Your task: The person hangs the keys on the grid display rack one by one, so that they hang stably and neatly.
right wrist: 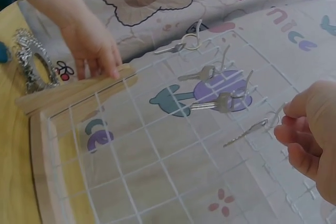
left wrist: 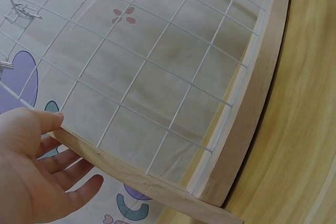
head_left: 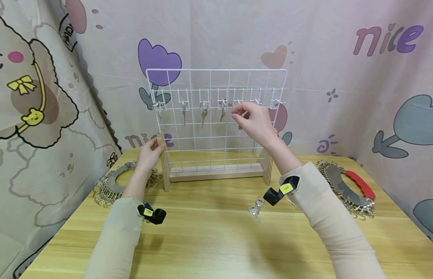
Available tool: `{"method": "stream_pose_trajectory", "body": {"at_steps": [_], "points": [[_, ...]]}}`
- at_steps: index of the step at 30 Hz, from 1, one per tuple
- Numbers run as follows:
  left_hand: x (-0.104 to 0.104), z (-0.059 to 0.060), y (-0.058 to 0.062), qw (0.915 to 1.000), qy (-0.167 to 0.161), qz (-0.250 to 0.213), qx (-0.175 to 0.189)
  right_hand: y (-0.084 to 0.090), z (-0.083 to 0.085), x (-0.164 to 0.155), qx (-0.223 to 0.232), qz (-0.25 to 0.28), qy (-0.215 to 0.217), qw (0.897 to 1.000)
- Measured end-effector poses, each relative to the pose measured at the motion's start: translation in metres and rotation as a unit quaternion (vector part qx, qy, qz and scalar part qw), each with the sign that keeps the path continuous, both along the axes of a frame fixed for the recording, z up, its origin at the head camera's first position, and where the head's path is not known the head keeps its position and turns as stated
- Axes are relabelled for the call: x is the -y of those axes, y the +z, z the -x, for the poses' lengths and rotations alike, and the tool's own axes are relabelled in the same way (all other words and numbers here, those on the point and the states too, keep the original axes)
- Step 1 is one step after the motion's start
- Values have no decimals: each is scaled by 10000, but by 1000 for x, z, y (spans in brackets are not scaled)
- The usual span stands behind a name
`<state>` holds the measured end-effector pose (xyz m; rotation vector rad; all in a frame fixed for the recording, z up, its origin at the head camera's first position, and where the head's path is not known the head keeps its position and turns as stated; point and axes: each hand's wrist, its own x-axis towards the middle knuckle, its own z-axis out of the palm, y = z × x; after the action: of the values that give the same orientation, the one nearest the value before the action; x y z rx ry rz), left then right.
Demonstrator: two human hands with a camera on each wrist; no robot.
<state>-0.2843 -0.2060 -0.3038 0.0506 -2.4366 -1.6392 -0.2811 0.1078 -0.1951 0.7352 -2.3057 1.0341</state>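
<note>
A white wire grid rack point(head_left: 216, 136) stands on the table in a wooden frame. Several keys hang by split rings from its hooks, among them a key point(head_left: 204, 112) near the middle and a key point(head_left: 223, 110) beside my right hand. My left hand point(head_left: 149, 155) grips the left wooden post point(left wrist: 142, 179), thumb on the near side and fingers behind. My right hand point(head_left: 252, 121) is raised before the grid, fingers loosely curled. Its fingertips come close to the ring of the nearest key point(right wrist: 249, 131); nothing shows between them.
Loose keys point(head_left: 256, 209) lie on the table in front of the rack. At the left lies a ring-shaped grey holder point(head_left: 113, 182) fringed with metal rings; a similar one with a red part point(head_left: 361, 184) lies at the right. A patterned cloth point(head_left: 216, 31) hangs behind.
</note>
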Motion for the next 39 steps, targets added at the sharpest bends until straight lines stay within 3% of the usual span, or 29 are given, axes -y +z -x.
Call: {"method": "stream_pose_trajectory", "body": {"at_steps": [12,22,28,34,39], "points": [[-1,-2,1,10000,65,-41,10,-40,-13,-34,282,-159,-10,9995],[2,-2,0,9999,82,131,-28,-96,-13,-70,990,-192,-137,9948],[2,-1,0,9999,80,105,-21,-128,-20,-86,1159,-256,-216,9927],[1,-1,0,9999,24,95,27,-163,-29,-96,1719,-188,126,9849],[0,0,0,9999,7,101,50,-182,-36,-99,2036,-358,417,9775]]}}
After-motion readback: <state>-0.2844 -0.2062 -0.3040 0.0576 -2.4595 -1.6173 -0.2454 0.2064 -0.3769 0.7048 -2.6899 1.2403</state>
